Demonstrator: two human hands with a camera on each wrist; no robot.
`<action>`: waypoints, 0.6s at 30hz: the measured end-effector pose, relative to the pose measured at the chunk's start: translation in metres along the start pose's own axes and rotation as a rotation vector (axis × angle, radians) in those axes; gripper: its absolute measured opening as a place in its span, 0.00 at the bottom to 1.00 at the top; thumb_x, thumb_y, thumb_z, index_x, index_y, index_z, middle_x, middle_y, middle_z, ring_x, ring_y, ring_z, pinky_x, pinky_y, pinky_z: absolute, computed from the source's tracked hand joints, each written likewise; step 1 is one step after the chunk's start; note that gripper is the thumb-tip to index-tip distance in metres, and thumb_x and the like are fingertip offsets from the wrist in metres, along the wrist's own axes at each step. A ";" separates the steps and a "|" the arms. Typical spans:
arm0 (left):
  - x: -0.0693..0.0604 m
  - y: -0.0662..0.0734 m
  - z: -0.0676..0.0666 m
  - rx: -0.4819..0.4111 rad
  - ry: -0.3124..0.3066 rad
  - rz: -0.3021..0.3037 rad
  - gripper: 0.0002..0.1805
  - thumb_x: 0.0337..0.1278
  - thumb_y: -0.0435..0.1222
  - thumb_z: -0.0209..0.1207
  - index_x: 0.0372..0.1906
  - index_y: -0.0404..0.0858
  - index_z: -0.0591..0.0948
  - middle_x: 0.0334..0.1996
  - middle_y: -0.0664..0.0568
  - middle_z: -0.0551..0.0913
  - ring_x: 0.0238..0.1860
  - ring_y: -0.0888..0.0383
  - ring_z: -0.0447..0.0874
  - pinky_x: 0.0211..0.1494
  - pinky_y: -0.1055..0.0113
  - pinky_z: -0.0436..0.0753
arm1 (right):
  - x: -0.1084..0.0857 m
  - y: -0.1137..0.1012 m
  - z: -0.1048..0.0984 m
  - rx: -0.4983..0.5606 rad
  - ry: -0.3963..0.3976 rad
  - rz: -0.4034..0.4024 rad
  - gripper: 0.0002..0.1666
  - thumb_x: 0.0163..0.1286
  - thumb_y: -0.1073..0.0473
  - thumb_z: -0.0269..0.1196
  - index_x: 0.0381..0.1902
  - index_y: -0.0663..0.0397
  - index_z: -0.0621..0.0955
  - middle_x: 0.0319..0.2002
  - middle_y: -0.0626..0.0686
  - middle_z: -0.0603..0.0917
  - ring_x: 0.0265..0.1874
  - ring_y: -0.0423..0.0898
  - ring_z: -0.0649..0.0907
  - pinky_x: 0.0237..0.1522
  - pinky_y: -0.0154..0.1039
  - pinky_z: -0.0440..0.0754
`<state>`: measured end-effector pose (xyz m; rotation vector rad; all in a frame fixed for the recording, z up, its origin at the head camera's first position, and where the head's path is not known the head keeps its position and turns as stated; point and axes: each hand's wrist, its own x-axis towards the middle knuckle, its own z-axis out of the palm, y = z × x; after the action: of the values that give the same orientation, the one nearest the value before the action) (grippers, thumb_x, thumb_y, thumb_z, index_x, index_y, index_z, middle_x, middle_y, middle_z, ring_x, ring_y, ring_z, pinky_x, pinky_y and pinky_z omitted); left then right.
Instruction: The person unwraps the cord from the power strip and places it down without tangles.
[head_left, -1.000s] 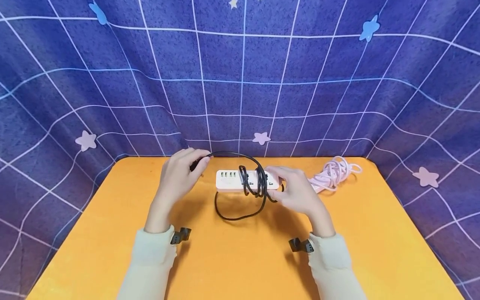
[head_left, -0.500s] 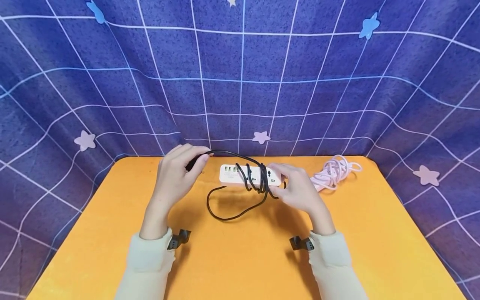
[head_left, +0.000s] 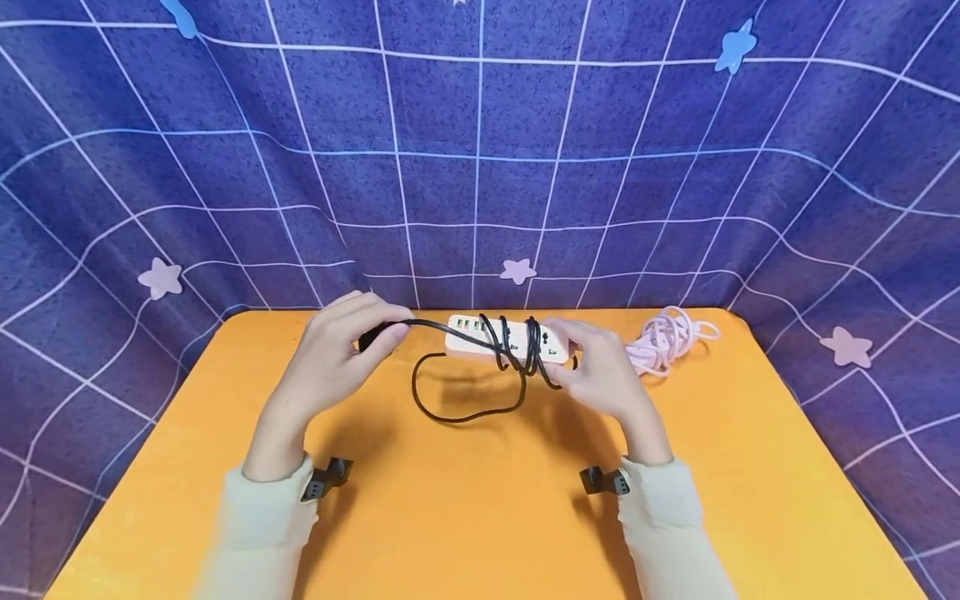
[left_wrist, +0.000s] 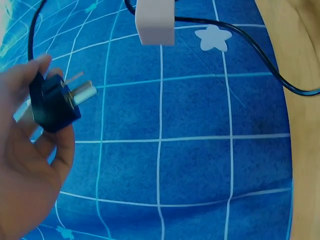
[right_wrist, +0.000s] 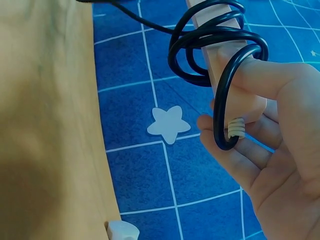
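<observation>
My right hand (head_left: 603,367) grips the right end of a white power strip (head_left: 519,335), raised over the table and tilted down to the right. Several turns of black cord (right_wrist: 220,37) wrap the strip, and one loop of it hangs below. In the right wrist view the cord leaves the strip's end through a pale ribbed sleeve (right_wrist: 236,128), beside my fingers. To the left, my left hand (head_left: 326,354) holds the cord's black plug (left_wrist: 54,105), its metal pins pointing away from the palm. A length of cord spans from the plug to the strip.
Behind the right hand, a pink cord bundle (head_left: 666,342) lies on the orange table (head_left: 480,517), partly hidden. A blue gridded curtain (head_left: 420,192) with star shapes stands along the table's back edge.
My left hand has moved left and slightly down with the plug. The cord between plug and strip has flattened from a high arch. The power strip has risen slightly and tilted.
</observation>
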<state>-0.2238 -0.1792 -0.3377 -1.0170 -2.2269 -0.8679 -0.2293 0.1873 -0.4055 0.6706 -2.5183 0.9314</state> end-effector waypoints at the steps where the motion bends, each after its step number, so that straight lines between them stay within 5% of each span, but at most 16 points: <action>1: -0.001 -0.001 -0.003 -0.005 -0.018 0.009 0.09 0.71 0.32 0.66 0.50 0.46 0.90 0.37 0.63 0.85 0.37 0.62 0.73 0.43 0.68 0.70 | 0.000 0.000 0.000 0.000 0.003 -0.001 0.35 0.57 0.65 0.76 0.65 0.52 0.84 0.32 0.47 0.81 0.31 0.52 0.80 0.35 0.42 0.78; 10: -0.010 -0.007 -0.026 0.035 -0.128 0.043 0.14 0.67 0.30 0.69 0.52 0.50 0.89 0.37 0.67 0.80 0.38 0.66 0.74 0.40 0.71 0.70 | -0.001 0.000 -0.002 -0.010 0.008 0.005 0.35 0.57 0.65 0.76 0.65 0.53 0.84 0.30 0.48 0.79 0.31 0.47 0.77 0.35 0.42 0.77; 18: -0.006 -0.017 -0.065 0.093 -0.123 0.097 0.15 0.64 0.27 0.69 0.52 0.43 0.90 0.40 0.61 0.85 0.42 0.65 0.77 0.45 0.71 0.72 | -0.001 0.000 -0.004 -0.012 0.020 -0.001 0.34 0.58 0.64 0.75 0.65 0.54 0.84 0.29 0.52 0.80 0.30 0.46 0.77 0.33 0.41 0.77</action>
<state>-0.2205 -0.2383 -0.3048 -1.1514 -2.2748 -0.6702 -0.2272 0.1903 -0.4031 0.6554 -2.5040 0.9169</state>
